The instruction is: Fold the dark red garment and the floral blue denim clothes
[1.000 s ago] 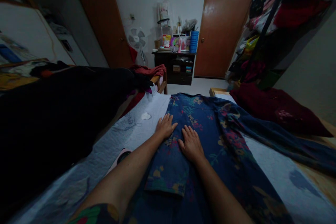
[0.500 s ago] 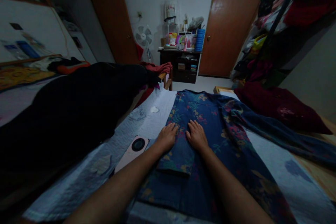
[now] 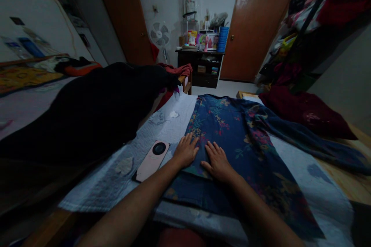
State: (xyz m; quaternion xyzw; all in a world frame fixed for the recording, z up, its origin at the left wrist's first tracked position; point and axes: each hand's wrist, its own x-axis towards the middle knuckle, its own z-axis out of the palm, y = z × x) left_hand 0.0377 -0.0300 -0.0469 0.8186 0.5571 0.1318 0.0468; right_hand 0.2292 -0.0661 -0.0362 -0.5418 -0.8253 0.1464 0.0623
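Observation:
A dark blue floral long-sleeved garment (image 3: 228, 127) lies spread on a pale cloth (image 3: 179, 104). Its left sleeve is folded inward over the body, with the cuff end towards me. The other sleeve (image 3: 307, 141) stretches out to the right. My left hand (image 3: 187, 150) rests flat on the folded sleeve near the garment's left edge, fingers spread. Palm down, my right hand (image 3: 217, 160) lies on the garment just right of it, fingers also apart. Neither hand grips the fabric. A pink phone (image 3: 150, 162) with a round camera lies face down left of my left forearm.
A large black cloth heap (image 3: 95, 112) covers the left side. On the right lies a maroon pillow-like item (image 3: 307, 112) on a wooden surface. Beyond stand a dark cabinet (image 3: 199, 77), a white fan (image 3: 160, 34) and a brown door (image 3: 240, 27). Clothes (image 3: 298, 27) hang at right.
My right hand has slid slightly towards me and its thumb now sticks out to the left. My left hand stays on the sleeve. The view has shifted a little, showing more of the phone.

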